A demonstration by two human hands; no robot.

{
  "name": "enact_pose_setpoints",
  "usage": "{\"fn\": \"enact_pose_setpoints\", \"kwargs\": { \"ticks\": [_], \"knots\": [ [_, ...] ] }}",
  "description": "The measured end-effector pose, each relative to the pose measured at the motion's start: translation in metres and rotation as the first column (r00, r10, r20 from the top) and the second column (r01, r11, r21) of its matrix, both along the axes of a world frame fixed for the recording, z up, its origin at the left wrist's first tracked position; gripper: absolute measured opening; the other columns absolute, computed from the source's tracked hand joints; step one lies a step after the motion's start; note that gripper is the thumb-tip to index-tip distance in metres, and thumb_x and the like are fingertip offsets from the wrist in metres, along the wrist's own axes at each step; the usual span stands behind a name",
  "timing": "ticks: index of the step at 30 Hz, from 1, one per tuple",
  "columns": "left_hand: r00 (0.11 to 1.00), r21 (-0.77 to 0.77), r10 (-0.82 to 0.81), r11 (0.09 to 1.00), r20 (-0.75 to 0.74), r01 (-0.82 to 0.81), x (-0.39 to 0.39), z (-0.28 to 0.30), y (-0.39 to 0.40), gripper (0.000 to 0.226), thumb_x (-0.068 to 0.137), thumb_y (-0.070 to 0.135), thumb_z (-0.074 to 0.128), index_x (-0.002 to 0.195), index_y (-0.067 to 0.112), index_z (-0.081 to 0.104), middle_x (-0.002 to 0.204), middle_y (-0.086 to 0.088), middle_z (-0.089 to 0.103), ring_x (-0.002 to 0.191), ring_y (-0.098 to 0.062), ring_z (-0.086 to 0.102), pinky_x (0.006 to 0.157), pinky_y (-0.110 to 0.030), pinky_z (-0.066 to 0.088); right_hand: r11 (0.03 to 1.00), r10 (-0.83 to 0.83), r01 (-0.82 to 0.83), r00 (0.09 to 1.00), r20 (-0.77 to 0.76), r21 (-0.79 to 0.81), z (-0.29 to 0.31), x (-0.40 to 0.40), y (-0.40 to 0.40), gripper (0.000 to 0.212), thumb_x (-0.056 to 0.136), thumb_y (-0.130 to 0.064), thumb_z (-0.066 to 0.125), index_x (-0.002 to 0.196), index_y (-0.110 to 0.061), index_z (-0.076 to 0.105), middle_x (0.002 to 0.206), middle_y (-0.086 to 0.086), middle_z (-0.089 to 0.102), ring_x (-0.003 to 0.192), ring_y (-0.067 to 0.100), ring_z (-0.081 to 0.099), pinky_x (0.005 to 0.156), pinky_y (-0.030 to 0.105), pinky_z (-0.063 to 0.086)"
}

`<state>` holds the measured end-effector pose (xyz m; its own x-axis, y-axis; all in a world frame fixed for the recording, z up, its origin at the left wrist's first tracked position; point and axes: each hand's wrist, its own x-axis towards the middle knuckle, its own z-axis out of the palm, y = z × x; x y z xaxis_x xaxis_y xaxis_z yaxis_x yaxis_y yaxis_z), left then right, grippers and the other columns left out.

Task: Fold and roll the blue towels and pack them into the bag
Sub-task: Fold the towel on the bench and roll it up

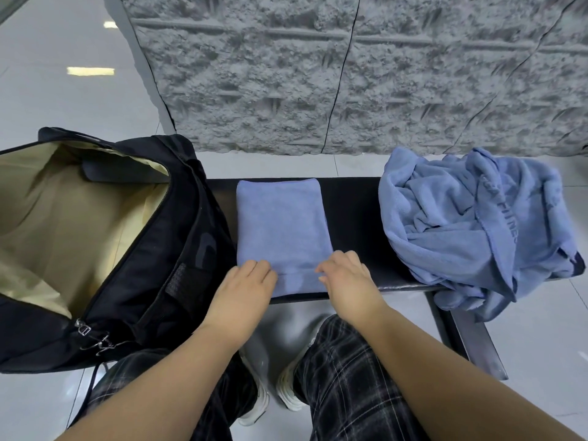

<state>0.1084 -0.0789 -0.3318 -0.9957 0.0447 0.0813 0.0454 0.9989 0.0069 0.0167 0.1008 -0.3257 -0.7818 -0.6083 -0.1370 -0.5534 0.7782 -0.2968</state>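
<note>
A folded blue towel (281,224) lies flat on the black bench (353,211), its near end turned over into a small roll. My left hand (246,286) grips the left side of that rolled end with curled fingers. On the right side of the same end, my right hand (346,278) holds the roll the same way. A black bag (178,256) with a beige lining stands wide open at the left of the bench. A crumpled heap of blue towels (474,227) sits on the bench's right end.
A grey textured wall panel (350,74) stands behind the bench. Glossy grey floor tiles (63,90) surround it. My legs in plaid trousers and white shoes are below the bench's near edge. The bag's metal clips (92,337) hang at its front.
</note>
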Motion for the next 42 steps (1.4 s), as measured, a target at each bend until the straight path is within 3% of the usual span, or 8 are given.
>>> {"fn": "enact_pose_setpoints", "kwargs": {
  "ticks": [6,12,19,23,28,31,36,42],
  "knots": [
    [0.999,-0.043,0.014,0.999,-0.041,-0.016,0.004,-0.013,0.008,0.031,0.061,0.028,0.078,0.081,0.009,0.064,0.073,-0.003,0.054,0.069,-0.022,0.053,0.062,-0.031,0.041,0.997,0.059,-0.058,0.998,-0.021,0.053,0.006,0.001,-0.013,0.04,0.073,0.015,0.051,0.107,-0.006,0.058,0.106,0.006,0.052,0.102,0.023,0.048,0.065,0.029,0.041],
    [0.993,-0.052,0.076,0.995,-0.091,-0.081,-0.003,-0.015,0.008,0.038,0.048,0.005,0.083,0.082,0.007,0.065,0.069,-0.005,0.056,0.065,-0.024,0.054,0.064,-0.034,0.04,0.969,0.142,-0.116,0.984,-0.107,0.216,0.001,0.014,-0.006,0.039,0.05,-0.028,0.08,0.083,-0.013,0.065,0.081,0.001,0.058,0.074,0.021,0.058,0.063,0.03,0.049],
    [0.986,0.044,0.102,0.994,-0.13,-0.097,0.001,-0.014,0.002,0.03,0.052,0.0,0.076,0.073,0.013,0.061,0.063,0.003,0.053,0.074,-0.019,0.039,0.066,-0.031,0.023,0.981,0.101,-0.073,0.983,-0.152,0.178,0.002,0.014,-0.007,0.028,0.062,-0.025,0.082,0.082,-0.016,0.064,0.081,-0.003,0.057,0.073,0.019,0.057,0.07,0.032,0.047],
    [0.983,0.082,0.111,0.992,-0.148,-0.1,0.004,-0.014,-0.001,0.023,0.057,0.003,0.056,0.073,0.019,0.058,0.061,0.009,0.053,0.072,-0.017,0.038,0.064,-0.032,0.016,0.984,0.146,-0.142,0.989,-0.035,0.105,0.001,0.013,-0.002,0.028,0.098,-0.029,0.035,0.099,-0.012,0.057,0.11,0.002,0.044,0.105,0.024,0.039,0.089,0.032,0.025],
    [0.98,0.078,0.132,0.989,-0.149,-0.122,0.005,-0.003,0.008,0.031,0.058,-0.004,0.058,0.079,0.018,0.055,0.072,0.003,0.051,0.067,-0.022,0.049,0.063,-0.031,0.021,0.982,0.132,-0.131,0.991,-0.002,0.139,-0.004,0.01,-0.004,0.031,0.102,-0.031,0.025,0.11,-0.016,0.051,0.112,0.0,0.041,0.103,0.02,0.034,0.079,0.03,0.019],
    [0.983,0.046,0.032,0.999,-0.182,-0.024,0.004,0.001,0.012,0.035,0.064,0.005,0.034,0.083,0.016,0.061,0.079,0.0,0.054,0.072,-0.022,0.048,0.066,-0.032,0.027,0.995,0.06,-0.06,0.998,0.007,0.078,-0.007,0.007,-0.007,0.027,0.102,-0.032,0.028,0.114,-0.017,0.047,0.109,-0.002,0.046,0.097,0.018,0.034,0.079,0.03,0.021],
    [0.986,-0.02,-0.048,0.999,-0.161,0.045,0.006,-0.002,0.014,0.034,0.065,0.026,0.069,0.096,0.018,0.061,0.085,0.0,0.057,0.078,-0.023,0.054,0.073,-0.036,0.033,0.999,-0.001,0.003,0.999,-0.04,0.044,-0.009,0.003,-0.01,0.029,0.102,-0.035,0.03,0.112,-0.016,0.049,0.103,-0.001,0.043,0.096,0.018,0.034,0.078,0.029,0.019],
    [0.991,-0.004,-0.018,1.0,-0.134,0.018,0.002,-0.004,0.012,0.042,0.053,0.003,0.073,0.09,0.019,0.06,0.086,-0.002,0.057,0.078,-0.024,0.054,0.076,-0.036,0.032,0.994,-0.1,0.085,0.972,-0.214,-0.075,-0.011,0.0,-0.013,0.019,0.082,-0.027,0.07,0.078,-0.013,0.059,0.082,0.005,0.051,0.076,0.027,0.049,0.063,0.033,0.03]
  ]
}}
